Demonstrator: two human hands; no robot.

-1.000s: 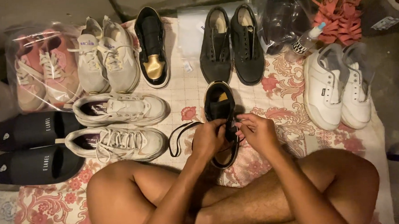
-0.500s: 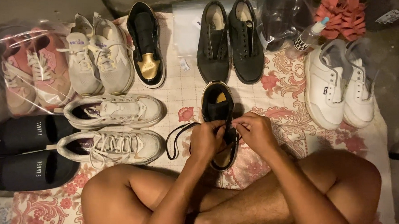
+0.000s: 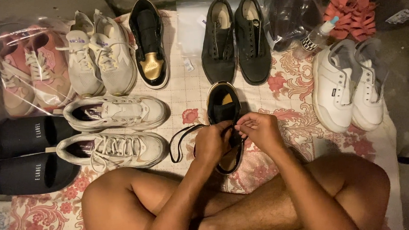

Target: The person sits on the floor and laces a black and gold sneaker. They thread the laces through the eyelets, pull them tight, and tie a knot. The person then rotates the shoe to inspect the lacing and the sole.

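At the far left, well away from the fingers, a clear plastic bag [image 3: 9, 54] holds a pair of pink and cream lace-up trainers [image 3: 28, 74], and below it lie two black slip-on sandals [image 3: 24, 150] side by side on the floral pink-and-white cloth [image 3: 48, 214] spread over the floor. Nearer in, a pair of off-white mesh running shoes [image 3: 101, 53] stands upright above two white leather trainers [image 3: 115, 132] laid on their sides, the lower one just left of the left hand [image 3: 211, 142]. A black high-top shoe with a gold toe cap [image 3: 149, 44] stands above that hand. A loose black lace [image 3: 180, 141] loops out on the cloth to the left of the left hand's fingers [image 3: 223, 128], which are curled closed on the lace over a black glossy high-top shoe with a gold lining [image 3: 224, 105]; that shoe lies directly under both hands, its opening pointing away from the person and its toe hidden beneath the wrists. The right hand [image 3: 259, 132] meets the left over the shoe's tongue, its fingers [image 3: 241, 122] pinched together on the lace. Beyond the fingers stands a pair of black suede low lace-up shoes [image 3: 235, 37]. To the right, a dark clear plastic bag [image 3: 292, 14] lies crumpled, its contents too dark to tell, beside a small spray bottle [image 3: 318, 35], with a pair of white leather low trainers [image 3: 350, 85] well right of the right hand.
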